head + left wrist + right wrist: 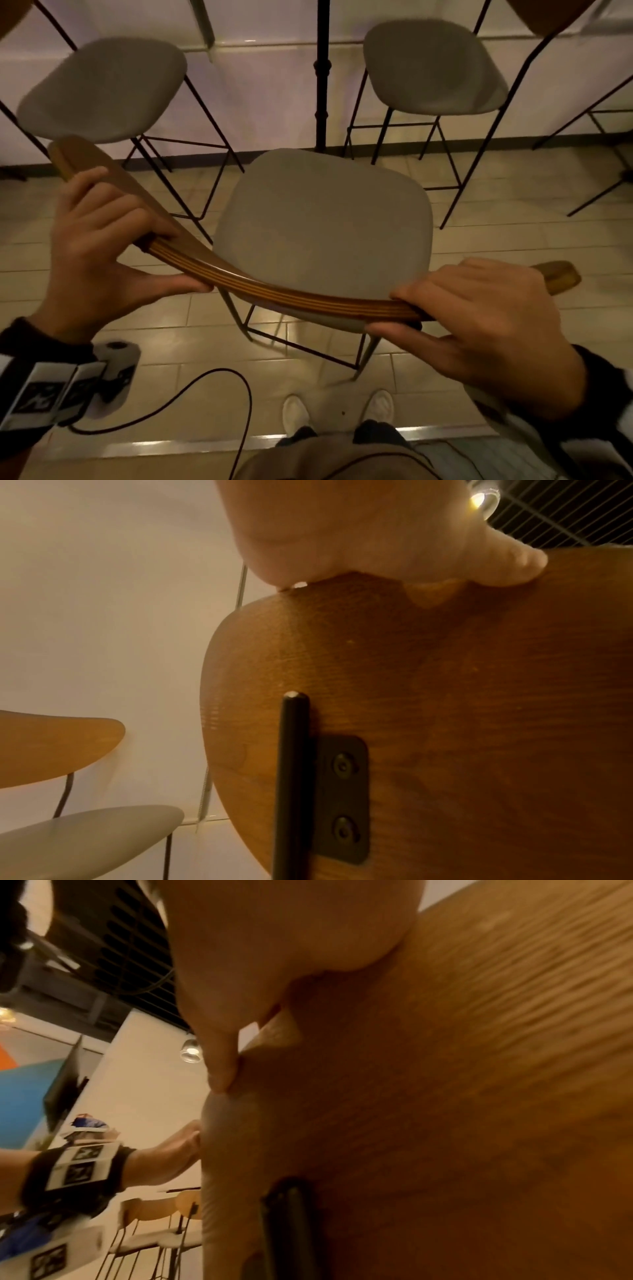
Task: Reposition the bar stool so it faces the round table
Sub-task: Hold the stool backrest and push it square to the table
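A pale tiled floor (144,346) runs to a white wall. Both hands hold the bar stool's (322,222) curved wooden backrest (274,291): the left hand (92,246) wraps its fingers (102,205) over the top edge with the thumb beneath, and the right hand (493,318) clamps the other end likewise. Beyond the stool stand two more grey-seated stools (102,89) and a dark post (322,75). The wrist band (44,394) carries black-and-white marker squares; no writing is readable.
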